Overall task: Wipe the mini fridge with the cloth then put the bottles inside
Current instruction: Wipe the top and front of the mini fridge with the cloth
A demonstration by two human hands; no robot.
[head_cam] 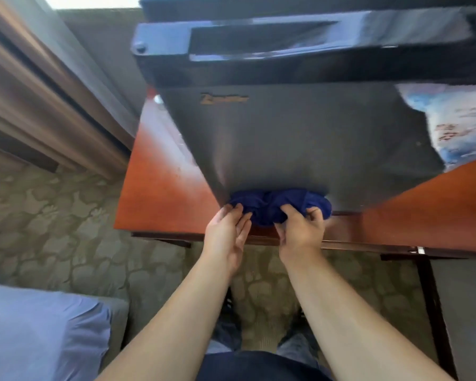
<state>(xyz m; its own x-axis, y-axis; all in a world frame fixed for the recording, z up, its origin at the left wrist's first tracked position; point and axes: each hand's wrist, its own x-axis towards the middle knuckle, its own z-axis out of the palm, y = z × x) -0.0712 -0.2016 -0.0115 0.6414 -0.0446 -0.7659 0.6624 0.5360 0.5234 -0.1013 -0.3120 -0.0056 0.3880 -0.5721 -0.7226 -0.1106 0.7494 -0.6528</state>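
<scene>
Cloth [278, 206]: bunched against the fridge [300, 138] door's lower edge, likely gathered for wiping.
Right hand [302, 228]: curled, cloth gripped.
Left hand [227, 229]: fingers nearly straight, cloth touched.

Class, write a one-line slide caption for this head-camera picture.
Right hand grips the blue cloth, left hand touching it, low against the mini fridge standing on a wooden table.

At the fingers [287, 209] the cloth [261, 207] is deep navy. Above them the mini fridge [313, 138] is dark grey, its badge [224, 99] dull gold (lettering blurred). Left of them the table [165, 185] is reddish-brown; below, the carpet [52, 215] is olive with paler blotches.
</scene>
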